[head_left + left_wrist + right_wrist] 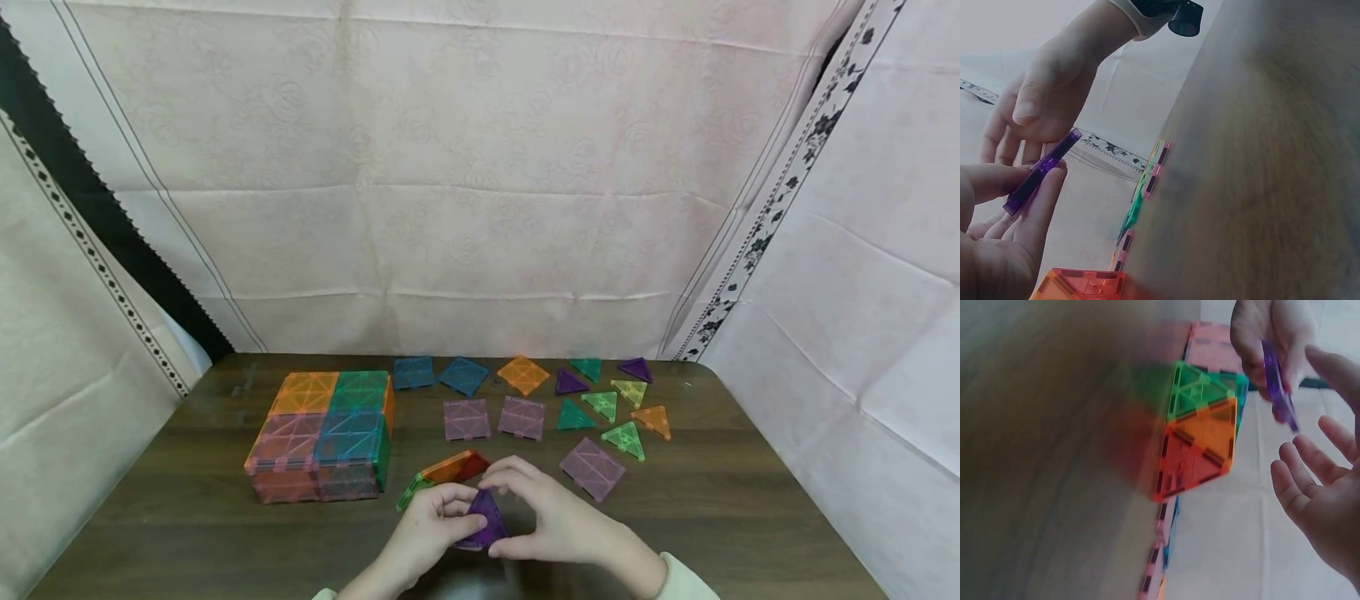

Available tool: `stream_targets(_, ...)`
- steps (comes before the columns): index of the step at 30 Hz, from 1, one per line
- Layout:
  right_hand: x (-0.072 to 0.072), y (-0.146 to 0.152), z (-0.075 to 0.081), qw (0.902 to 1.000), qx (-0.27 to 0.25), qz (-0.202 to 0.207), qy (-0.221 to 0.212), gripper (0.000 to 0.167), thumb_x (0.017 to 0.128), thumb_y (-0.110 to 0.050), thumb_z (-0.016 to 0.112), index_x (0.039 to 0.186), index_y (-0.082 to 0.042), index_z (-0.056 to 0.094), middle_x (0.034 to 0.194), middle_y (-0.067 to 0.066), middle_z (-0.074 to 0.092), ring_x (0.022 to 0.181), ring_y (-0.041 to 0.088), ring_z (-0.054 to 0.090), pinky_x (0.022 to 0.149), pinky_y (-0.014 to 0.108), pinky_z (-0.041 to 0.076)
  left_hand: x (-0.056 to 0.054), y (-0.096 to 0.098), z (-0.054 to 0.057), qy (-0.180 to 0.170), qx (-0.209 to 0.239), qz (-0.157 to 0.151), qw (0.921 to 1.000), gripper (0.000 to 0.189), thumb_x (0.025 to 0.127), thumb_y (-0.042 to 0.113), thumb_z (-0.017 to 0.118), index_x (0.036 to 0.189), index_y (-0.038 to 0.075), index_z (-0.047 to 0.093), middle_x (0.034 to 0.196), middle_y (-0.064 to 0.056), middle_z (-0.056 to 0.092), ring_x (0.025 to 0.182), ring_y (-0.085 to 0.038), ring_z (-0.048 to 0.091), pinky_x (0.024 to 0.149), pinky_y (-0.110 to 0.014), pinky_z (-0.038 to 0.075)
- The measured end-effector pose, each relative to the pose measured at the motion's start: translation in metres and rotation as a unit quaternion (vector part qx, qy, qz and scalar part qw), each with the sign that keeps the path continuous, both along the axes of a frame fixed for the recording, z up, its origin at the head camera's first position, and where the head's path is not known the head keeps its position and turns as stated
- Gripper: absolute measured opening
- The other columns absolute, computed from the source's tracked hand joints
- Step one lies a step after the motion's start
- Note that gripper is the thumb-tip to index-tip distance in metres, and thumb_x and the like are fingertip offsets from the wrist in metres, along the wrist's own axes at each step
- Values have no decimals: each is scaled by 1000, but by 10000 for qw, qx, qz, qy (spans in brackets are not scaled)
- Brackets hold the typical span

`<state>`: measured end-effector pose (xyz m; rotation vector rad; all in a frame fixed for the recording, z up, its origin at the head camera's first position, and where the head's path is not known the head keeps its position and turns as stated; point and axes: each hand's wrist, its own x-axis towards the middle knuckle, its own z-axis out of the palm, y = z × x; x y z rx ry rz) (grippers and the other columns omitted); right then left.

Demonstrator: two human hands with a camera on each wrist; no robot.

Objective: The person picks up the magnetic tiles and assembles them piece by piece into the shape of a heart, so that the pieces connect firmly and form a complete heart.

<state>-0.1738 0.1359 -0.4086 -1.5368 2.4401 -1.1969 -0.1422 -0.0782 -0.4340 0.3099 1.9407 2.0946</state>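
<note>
My left hand (433, 527) pinches a purple triangular magnetic tile (489, 518) between thumb and fingers, held up over the near part of the table. Seen edge-on in the left wrist view, the purple tile (1041, 172) sits between thumb and fingertips. My right hand (553, 518) is close on the tile's right side, its fingers spread and lightly bent. In the right wrist view a gap shows between the right hand (1325, 487) and the purple tile. Just beyond the hands, joined triangular tiles stand: orange (1210, 428), red (1185, 459) and green (1200, 390).
A box built of see-through tiles (322, 442) stands at left on the wooden table (172, 483). Flat blue squares (414, 372), an orange square (523, 375), pink squares (467, 419) and several loose triangles (602, 406) lie beyond and right. White cloth (480, 208) hangs behind.
</note>
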Motion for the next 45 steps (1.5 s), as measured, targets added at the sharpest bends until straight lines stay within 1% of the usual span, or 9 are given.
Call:
stream_targets(5, -11, 15, 1, 9967, -189, -738, -285, 57, 81, -28, 78, 130, -14, 51, 123, 5, 55, 100, 24, 57, 83, 34, 50, -1, -2, 2, 71, -125, 125, 9998, 30, 85, 3, 69, 110, -11, 61, 94, -18, 71, 80, -24, 71, 70, -29, 57)
stream_targets(8, -24, 29, 0, 9865, -251, -1489, -628, 53, 80, -27, 79, 126, -13, 56, 117, 4, 58, 98, 27, 58, 80, 36, 51, -2, -1, 1, 50, -190, 207, 9996, 30, 85, 3, 69, 111, -11, 61, 94, -18, 71, 80, -24, 70, 69, -28, 57)
stream_targets(11, -40, 48, -7, 9647, -305, -2354, -1138, 53, 80, -28, 79, 125, -10, 58, 115, 6, 60, 98, 29, 57, 79, 34, 50, -3, -2, 1, -1, -84, 197, 9998, 30, 85, 0, 68, 112, -12, 60, 94, -18, 71, 78, -22, 70, 68, -29, 57)
stream_targets(15, -61, 80, -14, 9276, -290, -3349, -1629, 57, 82, -30, 77, 128, -5, 56, 121, 16, 59, 102, 31, 57, 81, 33, 50, -3, -2, 1, 9, -69, 187, 9998, 30, 85, 0, 68, 112, -12, 60, 94, -18, 71, 77, -19, 69, 68, -28, 57)
stream_targets(19, -79, 112, -21, 9067, 76, -3848, -1724, 61, 84, -33, 75, 131, 0, 52, 124, 22, 57, 103, 31, 57, 80, 37, 50, -3, -3, 2, 46, -193, 226, 9995, 30, 85, 2, 69, 112, -11, 61, 94, -16, 71, 78, -17, 69, 69, -26, 57)
stream_targets(25, -97, 148, -29, 8942, 599, -3983, -1951, 66, 86, -35, 73, 134, 3, 49, 125, 27, 54, 112, 39, 52, 89, 50, 47, -3, -4, 2, 85, -251, 256, 9993, 31, 85, 3, 70, 111, -10, 61, 94, -16, 72, 78, -16, 69, 69, -25, 56)
stream_targets(33, -109, 170, -42, 8860, 1138, -4120, -1796, 71, 82, -37, 76, 133, 5, 50, 118, 30, 54, 109, 42, 52, 86, 53, 47, -4, -4, 2, 98, -297, 257, 9992, 31, 85, 4, 70, 111, -10, 62, 94, -15, 72, 78, -14, 68, 69, -24, 56)
stream_targets(38, -116, 173, -47, 8869, 1336, -4041, -1796, 76, 79, -39, 78, 135, 3, 50, 118, 28, 53, 110, 40, 50, 89, 55, 44, -4, -4, 1, 91, -310, 267, 9991, 31, 85, 5, 70, 111, -10, 62, 94, -15, 72, 78, -14, 68, 68, -24, 55)
stream_targets(45, -120, 173, -46, 8986, 1628, -3769, -1551, 70, 77, -38, 80, 130, 3, 56, 123, 33, 54, 113, 47, 50, 90, 60, 43, -5, -5, 0, 63, -294, 263, 9992, 31, 85, 4, 70, 111, -10, 61, 94, -15, 72, 78, -15, 68, 68, -24, 56)
